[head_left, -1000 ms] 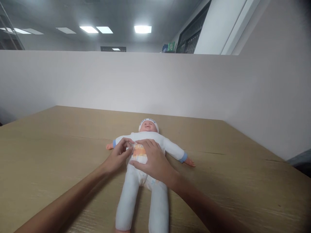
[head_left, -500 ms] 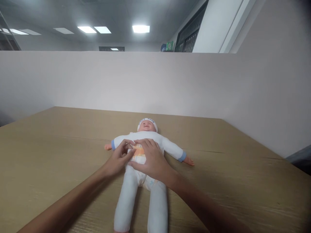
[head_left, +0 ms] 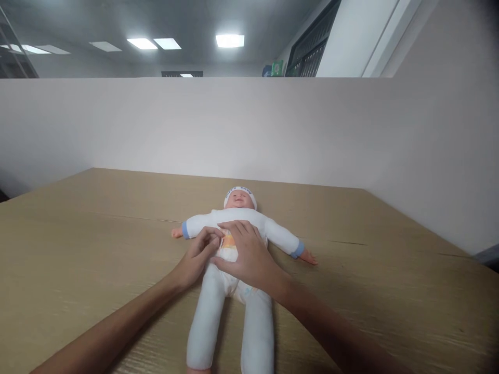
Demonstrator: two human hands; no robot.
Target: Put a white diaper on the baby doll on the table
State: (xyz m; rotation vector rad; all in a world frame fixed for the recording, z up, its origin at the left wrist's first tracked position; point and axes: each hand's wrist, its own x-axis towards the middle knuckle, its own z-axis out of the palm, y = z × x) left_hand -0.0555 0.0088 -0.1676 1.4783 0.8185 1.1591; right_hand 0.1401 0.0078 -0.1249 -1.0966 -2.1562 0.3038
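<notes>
A baby doll (head_left: 257, 337) in white clothes with blue cuffs and a lettered white cap lies on its back. Around its waist is a white diaper (head_left: 228, 254) with an orange and yellow front band. My left hand (head_left: 198, 254) is at the diaper's left side, its thumb and fingertips brought together on the waist edge; what lies between the fingertips is mostly hidden. Over the right part of the diaper front rests my right hand (head_left: 249, 254), fingers stretched out and thumb apart, covering much of the band.
The doll lies on a wide wooden table (head_left: 125, 208). Behind the table stands a pale partition wall (head_left: 218, 130), which continues along the right side. Beyond it are ceiling lights (head_left: 230, 40) and a green package (head_left: 277, 68).
My left fingers have moved inward and closed more against the diaper's waist. My right hand stays spread on the front. The whole view has shifted slightly.
</notes>
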